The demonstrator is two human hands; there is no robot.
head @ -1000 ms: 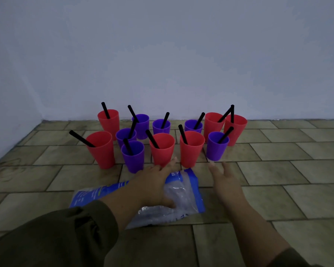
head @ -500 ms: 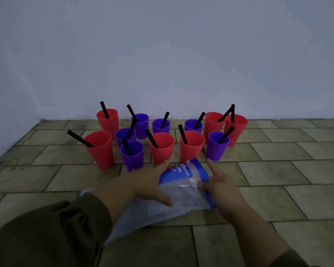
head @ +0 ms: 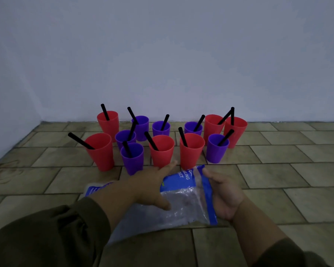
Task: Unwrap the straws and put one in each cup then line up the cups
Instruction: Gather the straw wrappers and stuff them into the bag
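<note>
Several red and purple cups stand clustered on the tiled floor near the wall, each with a black straw in it. Closest are a red cup (head: pixel 161 151), a second red cup (head: pixel 191 150) and a purple cup (head: pixel 132 158). A clear and blue plastic bag (head: pixel 183 201) lies in front of them. My left hand (head: pixel 152 185) rests flat on the bag with straight fingers, its fingertips near the base of the middle red cup. My right hand (head: pixel 225 195) grips the bag's right edge and lifts it.
A pale wall (head: pixel 162 54) rises right behind the cups, with a corner at the left. Tiled floor (head: pixel 278 170) stretches to the right and in front. A red cup (head: pixel 100 151) stands at the cluster's left end with a long leaning straw.
My right hand came in from the floor, took hold of the bag's right edge and raised it. The left hand stayed on the bag. The cups have not moved.
</note>
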